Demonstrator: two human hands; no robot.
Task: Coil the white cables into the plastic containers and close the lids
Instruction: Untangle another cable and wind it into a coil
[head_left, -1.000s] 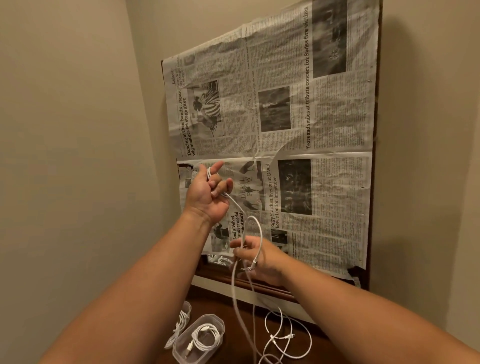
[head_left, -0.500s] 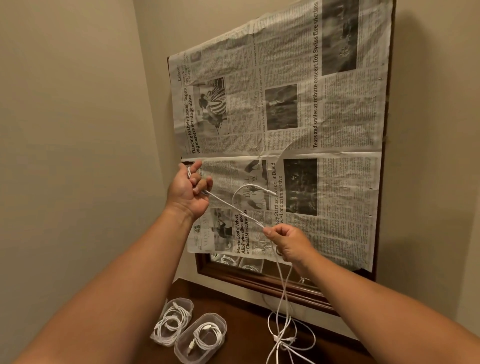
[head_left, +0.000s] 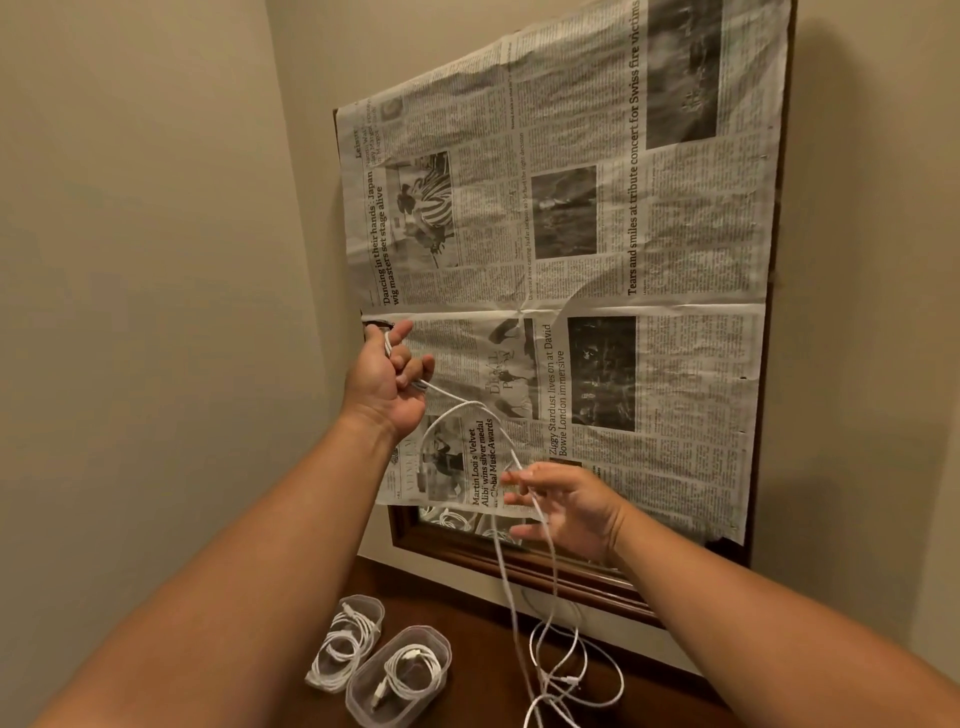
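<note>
we judge the coiling well along and the closing not yet begun. on the dark wooden tabletop (head_left: 467, 613) sit the farther clear plastic container (head_left: 363, 601) and the nearer clear plastic container (head_left: 363, 709), side by side, each with a coiled white cable inside. we see no lids on them, though the sheen on the plastic leaves us unsure.

a third thin white cable (head_left: 457, 410) is in the air. our left hand (head_left: 384, 382) curls its fingers round one end, raised before the grey newspaper sheet (head_left: 571, 208). a loop sags to our right hand (head_left: 569, 506), fingers spread and relaxed, the cable running across them. the rest trails into a loose tangle on the tabletop.

what is left, as we judge it: coil this one, box it, shut every lid.
</note>
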